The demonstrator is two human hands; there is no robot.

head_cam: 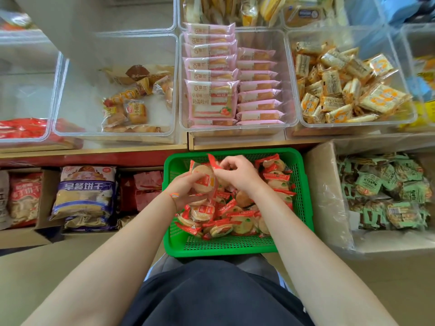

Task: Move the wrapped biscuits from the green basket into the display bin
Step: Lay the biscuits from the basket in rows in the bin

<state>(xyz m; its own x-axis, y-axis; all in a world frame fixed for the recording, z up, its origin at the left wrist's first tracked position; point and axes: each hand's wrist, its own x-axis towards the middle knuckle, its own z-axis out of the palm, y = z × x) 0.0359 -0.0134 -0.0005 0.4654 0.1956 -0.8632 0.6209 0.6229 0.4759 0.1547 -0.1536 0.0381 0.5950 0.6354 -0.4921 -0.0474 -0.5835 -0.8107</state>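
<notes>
Both hands work over the green basket, the left hand cupping a stack of wrapped biscuits while the right hand pinches a wrapper to add it, seemingly gathering a handful for one trip.

1. Wooden shelf runs across the upper view; a row of clear plastic bins stands directly on it.
2. Left bin holds a few wrapped cakes.
3. Middle bin, touching its neighbours, holds pink packets in rows.
4. Right bin holds loose yellow packets.
5. Floor below carries open cardboard boxes of bagged snacks at left.
6. A lined carton of green packets is at right.
</notes>
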